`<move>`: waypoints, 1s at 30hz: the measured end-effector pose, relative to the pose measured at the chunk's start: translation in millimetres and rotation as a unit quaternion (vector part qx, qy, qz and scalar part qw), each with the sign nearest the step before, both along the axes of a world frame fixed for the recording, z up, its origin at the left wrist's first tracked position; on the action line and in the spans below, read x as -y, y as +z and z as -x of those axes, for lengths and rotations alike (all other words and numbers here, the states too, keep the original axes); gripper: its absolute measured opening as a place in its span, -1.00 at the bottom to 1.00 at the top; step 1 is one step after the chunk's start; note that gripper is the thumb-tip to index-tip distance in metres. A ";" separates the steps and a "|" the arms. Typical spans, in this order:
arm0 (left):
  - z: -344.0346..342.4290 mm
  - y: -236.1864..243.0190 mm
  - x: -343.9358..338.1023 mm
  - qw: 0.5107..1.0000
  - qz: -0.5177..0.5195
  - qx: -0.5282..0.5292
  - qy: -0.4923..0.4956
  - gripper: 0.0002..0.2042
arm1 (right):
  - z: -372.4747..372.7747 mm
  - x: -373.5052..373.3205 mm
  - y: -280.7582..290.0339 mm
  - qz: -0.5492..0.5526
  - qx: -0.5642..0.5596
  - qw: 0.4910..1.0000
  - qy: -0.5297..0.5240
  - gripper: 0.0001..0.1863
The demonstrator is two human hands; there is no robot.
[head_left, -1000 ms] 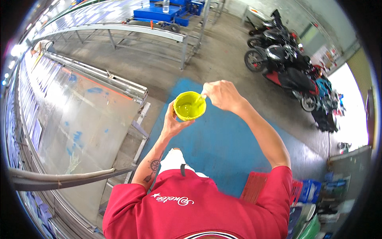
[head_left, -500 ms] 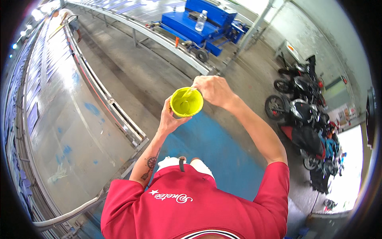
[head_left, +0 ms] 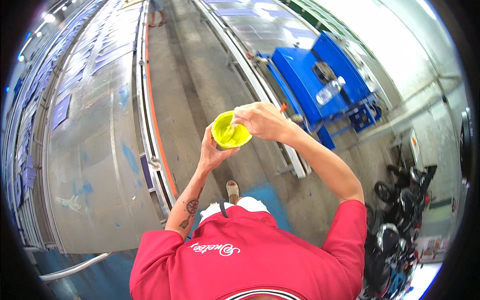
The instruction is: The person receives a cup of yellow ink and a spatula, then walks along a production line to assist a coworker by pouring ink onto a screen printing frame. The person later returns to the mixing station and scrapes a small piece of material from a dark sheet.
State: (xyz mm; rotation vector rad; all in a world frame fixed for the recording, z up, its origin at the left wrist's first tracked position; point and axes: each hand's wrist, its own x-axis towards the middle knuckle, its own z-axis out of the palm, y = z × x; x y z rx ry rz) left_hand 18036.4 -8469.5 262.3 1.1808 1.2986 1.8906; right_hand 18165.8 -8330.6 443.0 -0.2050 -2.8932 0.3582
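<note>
My left hand is wrapped round the side of a small yellow-green cup and holds it up in front of my chest. Thick paint of the same bright colour lies inside and coats the walls. At the cup's right rim, my right hand is closed on a paint-covered stirring stick. The stick's lower end dips into the paint; its top is hidden in my fingers.
A long flat table with purple pieces runs along my left. Ahead on the right, a metal rail passes a blue machine bearing a clear bottle. Motorcycles stand at right. Another person's legs show far down the aisle.
My view has turned right to left, so the aisle now runs ahead and the machine sits farther right. The stick has shifted within the cup, which stays in my left hand.
</note>
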 end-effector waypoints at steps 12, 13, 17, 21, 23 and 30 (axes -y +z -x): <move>227.2 3.0 -179.6 0.990 0.029 -0.002 0.139 -0.03 | 284.8 -235.7 -12.6 -0.015 -0.072 0.985 0.158 -0.88; 253.1 1.7 -193.5 0.988 0.032 -0.005 0.152 -0.03 | 306.8 -254.4 -8.5 -0.019 -0.027 0.988 0.149 -0.88; 358.5 2.6 -261.2 0.985 0.024 -0.028 0.169 -0.05 | 397.4 -306.8 9.2 -0.001 0.041 0.988 0.149 -0.85; 446.0 29.0 -329.3 0.985 0.017 -0.033 0.167 -0.04 | 497.5 -389.1 19.8 -0.018 -0.027 0.987 0.159 -0.81; 492.5 33.9 -357.2 0.983 0.020 -0.023 0.180 -0.03 | 536.7 -428.9 27.7 -0.061 0.023 0.989 0.132 -0.82; 633.2 32.5 -471.4 0.982 0.049 -0.019 0.181 -0.01 | 691.1 -539.3 20.8 -0.047 -0.007 0.987 0.151 -0.83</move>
